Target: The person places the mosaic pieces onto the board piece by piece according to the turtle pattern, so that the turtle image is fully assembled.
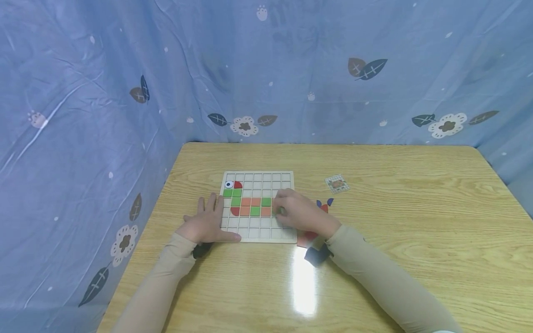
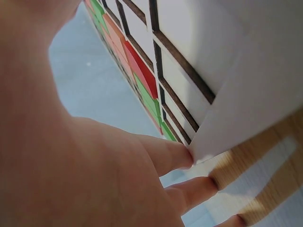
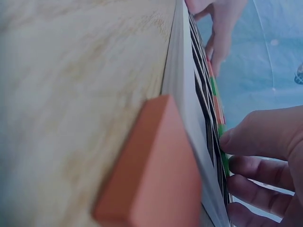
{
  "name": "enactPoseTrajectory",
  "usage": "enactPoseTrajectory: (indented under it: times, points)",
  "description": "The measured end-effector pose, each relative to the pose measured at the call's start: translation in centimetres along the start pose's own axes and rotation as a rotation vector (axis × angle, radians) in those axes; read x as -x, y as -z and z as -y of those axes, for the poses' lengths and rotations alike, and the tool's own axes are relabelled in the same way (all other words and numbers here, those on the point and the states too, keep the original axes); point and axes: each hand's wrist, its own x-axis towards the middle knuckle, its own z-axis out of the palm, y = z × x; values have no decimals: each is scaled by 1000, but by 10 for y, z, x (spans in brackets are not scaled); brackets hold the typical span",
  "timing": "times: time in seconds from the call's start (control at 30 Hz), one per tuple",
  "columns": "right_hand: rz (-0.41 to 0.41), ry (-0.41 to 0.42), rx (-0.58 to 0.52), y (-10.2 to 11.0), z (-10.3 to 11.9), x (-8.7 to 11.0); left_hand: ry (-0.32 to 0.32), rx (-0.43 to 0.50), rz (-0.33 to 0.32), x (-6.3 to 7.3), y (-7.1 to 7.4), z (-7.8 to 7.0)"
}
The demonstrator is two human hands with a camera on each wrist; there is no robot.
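Note:
A white grid board (image 1: 250, 234) lies on the table, bearing a snake-like row of green, orange and red tiles (image 1: 245, 202) with a round eye tile (image 1: 229, 184). My left hand (image 1: 205, 224) has its fingers spread along the board's left edge and its thumb at the front edge. Over the right part of the board, my right hand (image 1: 296, 210) has bent fingers and pinches a green tile (image 3: 224, 163) at the grid. That tile is mostly hidden by the fingers. In the left wrist view, a fingertip of the left hand (image 2: 109, 165) touches the board's corner.
Right of the board lie an orange block (image 3: 165, 179), red pieces (image 1: 325, 208) and small blue pieces (image 1: 330, 202), partly under the right forearm. A small picture card (image 1: 337, 183) lies farther back on the wooden table (image 1: 416, 208). A blue patterned curtain (image 1: 291, 69) hangs behind.

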Motion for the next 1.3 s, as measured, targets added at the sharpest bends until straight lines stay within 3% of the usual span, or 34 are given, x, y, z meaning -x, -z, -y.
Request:
enactPoseTrajectory:
  times: [0.57, 0.83, 1.3]
  points:
    - [-28, 49, 14, -1, -4, 4, -1, 2, 3, 0, 0, 0]
    - [-83, 87, -6, 9, -8, 14, -7, 14, 2, 1, 1, 0]
    - [-13, -47, 29, 28, -14, 52, -13, 22, -6, 1, 1, 0]
